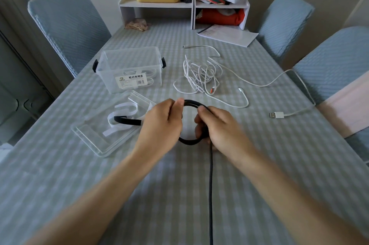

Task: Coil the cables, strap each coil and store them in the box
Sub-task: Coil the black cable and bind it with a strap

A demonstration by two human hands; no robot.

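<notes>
While my left hand (161,123) and my right hand (217,127) both close around the black cable (191,102), it forms a single loop held between them just above the checked table (259,165). My left fingers pinch the loop's far-left arc, my right fingers wrap its right side, and the ring stands roughly upright facing me. One black end pokes out leftward past my left hand, lying over the clear lid (95,141), where white straps (123,113) rest. The cable's free length drops from under my right hand and runs straight back toward me, its long axis along the table's length, out of view at the near edge. Beyond my left hand, the clear box (129,69) sits open-topped, with white coils faintly visible inside. Beyond my right hand lies a tangle of white cables (201,75), one strand trailing far right to the table's edge beside a chair (329,69), a USB plug (276,115) well to the right of my grip. Bare cloth lies on both sides of my forearms.
</notes>
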